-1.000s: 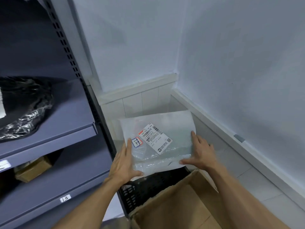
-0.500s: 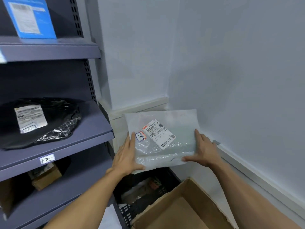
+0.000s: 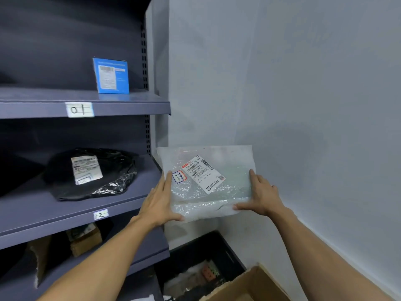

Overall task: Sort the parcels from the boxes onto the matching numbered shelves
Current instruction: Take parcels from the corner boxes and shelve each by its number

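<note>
Left hand (image 3: 159, 199) grips the left edge of a flat, clear bubble-wrap parcel (image 3: 230, 164), with the thumb across its lower front and the forefinger running up the side. The right hand (image 3: 261, 195) clasps the opposite edge the same way, so on my feed both hands are holding the parcel.

I take the grey metal shelf (image 3: 141, 185) with the handwritten white tag "12" (image 3: 101, 214) as my landmark. The parcel is in the air just right of that shelf's front corner, at about its height, in front of the pale wall (image 3: 303, 105). It is tilted with its face towards me. I can see a white printed shipping label (image 3: 204, 173) on it, and beside that a small blue-and-red bordered sticker (image 3: 179, 177) whose handwriting looks like 12.

A crumpled black plastic bag parcel (image 3: 112, 170) with its own white label lies on the landmark shelf. One shelf above, tagged "01" (image 3: 79, 109), a blue cardboard box (image 3: 111, 76) stands upright. Brown cardboard parcels (image 3: 85, 240) sit on the shelf below. Down and to the right of the landmark, a black plastic crate (image 3: 230, 255) stands on the floor against the wall, and an open brown cardboard box (image 3: 253, 285) is just beside it.
</note>
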